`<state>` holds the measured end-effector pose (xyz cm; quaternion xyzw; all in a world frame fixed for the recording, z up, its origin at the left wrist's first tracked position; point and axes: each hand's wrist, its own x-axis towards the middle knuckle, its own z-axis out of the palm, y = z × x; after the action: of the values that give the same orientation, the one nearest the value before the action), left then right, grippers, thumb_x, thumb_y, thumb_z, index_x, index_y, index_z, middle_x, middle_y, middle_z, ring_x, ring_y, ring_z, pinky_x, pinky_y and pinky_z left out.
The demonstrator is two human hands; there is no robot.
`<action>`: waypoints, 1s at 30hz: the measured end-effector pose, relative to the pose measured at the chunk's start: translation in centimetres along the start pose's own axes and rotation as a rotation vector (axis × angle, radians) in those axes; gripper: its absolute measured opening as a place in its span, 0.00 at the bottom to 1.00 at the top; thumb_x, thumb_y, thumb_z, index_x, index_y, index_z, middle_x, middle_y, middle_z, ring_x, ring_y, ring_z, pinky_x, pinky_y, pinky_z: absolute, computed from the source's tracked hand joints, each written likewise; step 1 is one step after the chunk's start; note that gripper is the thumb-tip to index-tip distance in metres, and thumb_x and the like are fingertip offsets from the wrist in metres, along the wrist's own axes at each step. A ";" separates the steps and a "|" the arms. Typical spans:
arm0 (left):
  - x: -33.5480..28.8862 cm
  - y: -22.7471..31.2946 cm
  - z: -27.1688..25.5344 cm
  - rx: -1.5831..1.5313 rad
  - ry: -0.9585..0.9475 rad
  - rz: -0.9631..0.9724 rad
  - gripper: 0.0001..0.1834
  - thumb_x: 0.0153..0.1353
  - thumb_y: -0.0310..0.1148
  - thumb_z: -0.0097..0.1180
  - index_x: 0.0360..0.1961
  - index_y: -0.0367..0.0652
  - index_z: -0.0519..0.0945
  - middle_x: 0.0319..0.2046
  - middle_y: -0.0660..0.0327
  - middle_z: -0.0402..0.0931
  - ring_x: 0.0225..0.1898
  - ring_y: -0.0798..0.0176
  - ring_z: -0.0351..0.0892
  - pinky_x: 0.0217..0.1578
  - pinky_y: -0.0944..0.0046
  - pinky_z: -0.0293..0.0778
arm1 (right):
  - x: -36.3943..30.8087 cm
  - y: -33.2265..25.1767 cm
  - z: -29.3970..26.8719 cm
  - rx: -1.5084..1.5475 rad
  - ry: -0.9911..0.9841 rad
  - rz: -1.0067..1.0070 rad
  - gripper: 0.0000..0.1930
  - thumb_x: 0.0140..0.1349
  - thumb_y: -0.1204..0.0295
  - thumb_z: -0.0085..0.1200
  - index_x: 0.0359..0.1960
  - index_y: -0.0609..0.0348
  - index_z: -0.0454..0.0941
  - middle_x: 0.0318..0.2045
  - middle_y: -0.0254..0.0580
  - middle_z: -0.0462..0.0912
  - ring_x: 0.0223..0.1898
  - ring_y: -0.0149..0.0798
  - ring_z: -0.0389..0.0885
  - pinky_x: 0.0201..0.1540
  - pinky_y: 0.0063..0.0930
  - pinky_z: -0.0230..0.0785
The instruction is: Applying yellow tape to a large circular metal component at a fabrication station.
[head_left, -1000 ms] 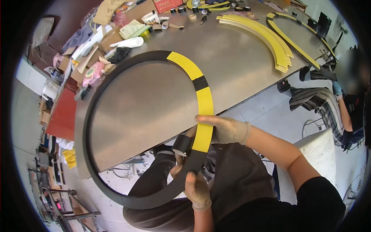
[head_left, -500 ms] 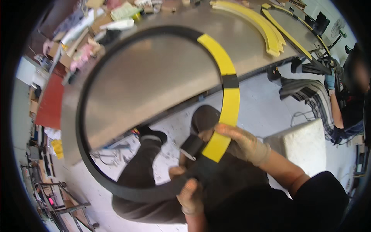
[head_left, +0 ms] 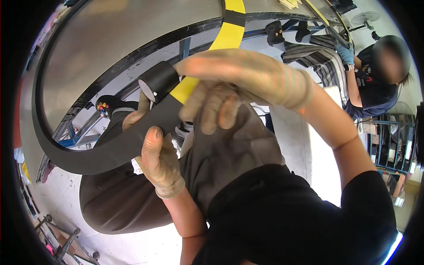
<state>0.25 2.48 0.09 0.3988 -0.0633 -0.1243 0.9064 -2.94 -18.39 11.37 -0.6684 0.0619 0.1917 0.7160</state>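
Note:
A large flat ring (head_left: 88, 152), mostly black with a yellow stretch at the upper right, is held over my lap. My left hand (head_left: 157, 161), in a thin glove, grips the ring's black lower edge from beneath. A roll of black tape (head_left: 160, 80) rests on top of the ring just above that hand. My right hand (head_left: 247, 84), also gloved, lies across the ring where yellow meets black, fingers curled down over its edge beside the roll.
A grey metal table (head_left: 115, 39) stands ahead of me with the ring's far side lying on it. A seated person in dark clothes with a blue glove (head_left: 346, 53) is at the upper right. Shelving (head_left: 391, 145) stands at the right edge.
The ring, tape roll and both hands have come much closer to the camera. The view has tilted down toward my lap, and the table's far clutter has left the picture.

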 end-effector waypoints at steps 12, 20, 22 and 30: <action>1.2 -0.8 -0.6 -0.019 -0.075 0.125 0.26 0.56 0.37 0.67 0.54 0.41 0.76 0.67 0.37 0.64 0.71 0.38 0.60 0.72 0.42 0.53 | -5.2 -3.2 2.8 0.154 -0.011 0.458 0.27 0.71 0.51 0.52 0.53 0.67 0.74 0.30 0.44 0.85 0.25 0.25 0.81 0.21 0.13 0.67; 1.0 -1.8 -0.1 0.084 -0.028 0.136 0.26 0.57 0.40 0.65 0.56 0.46 0.74 0.70 0.37 0.60 0.74 0.38 0.55 0.74 0.40 0.44 | 6.5 12.5 -2.5 -0.057 0.005 -0.025 0.16 0.66 0.60 0.60 0.42 0.64 0.81 0.34 0.41 0.85 0.33 0.32 0.84 0.33 0.24 0.74; 0.8 -1.8 0.2 0.067 -0.006 0.136 0.30 0.57 0.42 0.66 0.60 0.47 0.71 0.71 0.38 0.59 0.73 0.40 0.56 0.74 0.41 0.45 | 10.3 14.2 -3.7 0.097 -0.047 -0.396 0.12 0.66 0.71 0.57 0.46 0.67 0.79 0.43 0.47 0.84 0.40 0.38 0.83 0.41 0.27 0.76; -1.0 -1.7 3.0 -0.081 0.121 -0.055 0.30 0.66 0.42 0.57 0.64 0.35 0.68 0.63 0.52 0.69 0.65 0.54 0.68 0.70 0.50 0.55 | 1.6 11.7 -5.8 0.714 -0.265 -0.215 0.18 0.74 0.63 0.45 0.51 0.68 0.77 0.34 0.49 0.83 0.28 0.37 0.82 0.28 0.25 0.73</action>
<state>-1.62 -0.47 0.78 0.3703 0.0079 -0.1274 0.9201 -4.66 -23.38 -0.64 -0.3493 -0.0388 0.1666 0.9213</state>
